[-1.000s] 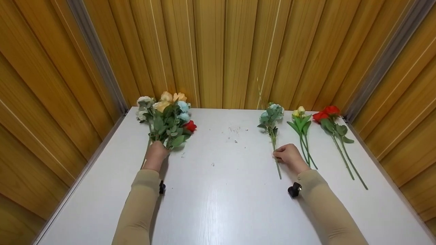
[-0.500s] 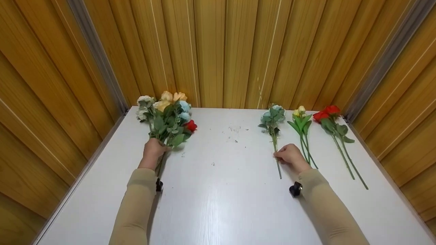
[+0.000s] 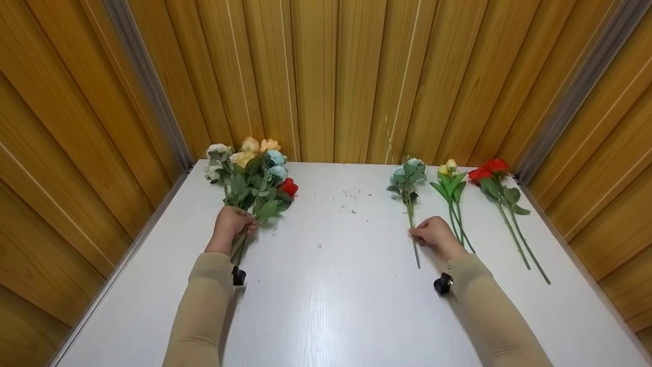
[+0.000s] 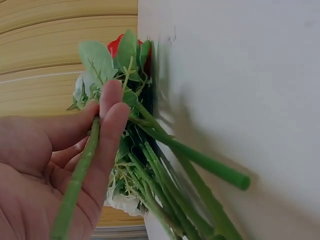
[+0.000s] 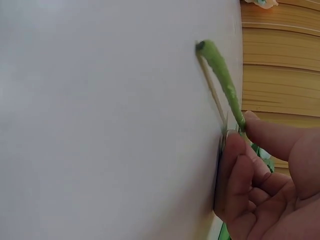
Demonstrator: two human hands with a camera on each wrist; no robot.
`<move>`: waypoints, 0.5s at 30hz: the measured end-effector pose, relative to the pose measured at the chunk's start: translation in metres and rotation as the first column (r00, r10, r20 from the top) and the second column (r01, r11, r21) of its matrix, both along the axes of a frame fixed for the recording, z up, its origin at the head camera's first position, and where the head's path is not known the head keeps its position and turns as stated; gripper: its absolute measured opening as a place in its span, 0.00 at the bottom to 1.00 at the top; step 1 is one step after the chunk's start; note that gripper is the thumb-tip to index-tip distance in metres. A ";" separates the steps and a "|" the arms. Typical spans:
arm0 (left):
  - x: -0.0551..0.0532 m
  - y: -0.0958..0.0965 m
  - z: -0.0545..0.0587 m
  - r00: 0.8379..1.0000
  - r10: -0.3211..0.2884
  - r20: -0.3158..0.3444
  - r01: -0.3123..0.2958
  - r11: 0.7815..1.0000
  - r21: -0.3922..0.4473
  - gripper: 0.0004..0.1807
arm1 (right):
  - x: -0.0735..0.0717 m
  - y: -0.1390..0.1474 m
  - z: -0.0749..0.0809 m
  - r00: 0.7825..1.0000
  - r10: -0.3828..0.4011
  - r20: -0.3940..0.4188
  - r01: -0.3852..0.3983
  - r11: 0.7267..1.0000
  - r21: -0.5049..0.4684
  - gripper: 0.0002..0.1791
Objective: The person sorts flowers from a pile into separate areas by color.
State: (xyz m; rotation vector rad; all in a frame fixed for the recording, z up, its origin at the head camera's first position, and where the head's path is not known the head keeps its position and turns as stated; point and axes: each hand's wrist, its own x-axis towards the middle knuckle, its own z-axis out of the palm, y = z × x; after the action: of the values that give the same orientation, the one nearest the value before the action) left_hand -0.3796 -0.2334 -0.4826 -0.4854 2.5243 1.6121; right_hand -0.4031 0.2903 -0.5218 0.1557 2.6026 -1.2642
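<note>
At the left of the head view my left hand point(image 3: 230, 223) is at the stems of a bunch of artificial flowers point(image 3: 249, 183) in white, peach, light blue and red. In the left wrist view it pinches one green flower stem point(image 4: 80, 175) between thumb and fingers; which bloom that stem bears is hidden. Other loose stems point(image 4: 200, 162) lie beside the fingers. My right hand point(image 3: 436, 235) pinches the stem of a light-blue flower point(image 3: 407, 176) lying on the table. The lower end of that stem point(image 5: 222, 72) sticks out past the fingertips in the right wrist view.
Right of my right hand lie yellow tulips point(image 3: 449, 186) and, farther right, red roses point(image 3: 491, 173) with long stems. Small crumbs point(image 3: 351, 193) dot the white table point(image 3: 316, 295). Wood-patterned panels point(image 3: 331, 76) stand behind it and at both sides.
My left hand has shifted a little at the stems, its thumb and fingers now turned to the right. The red bloom in the bunch has moved slightly right. My right hand has barely moved.
</note>
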 end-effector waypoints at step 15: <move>0.000 0.019 0.017 0.985 0.081 -0.152 -0.045 0.973 0.227 0.16 | 0.003 -0.002 0.008 0.997 -0.015 -0.072 0.017 1.000 0.021 0.19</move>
State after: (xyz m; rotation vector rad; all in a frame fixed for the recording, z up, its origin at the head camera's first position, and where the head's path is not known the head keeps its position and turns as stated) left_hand -0.3793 -0.2140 -0.4657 -0.4301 2.4134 2.0043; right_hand -0.4000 0.2884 -0.5140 0.1375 2.6820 -1.2694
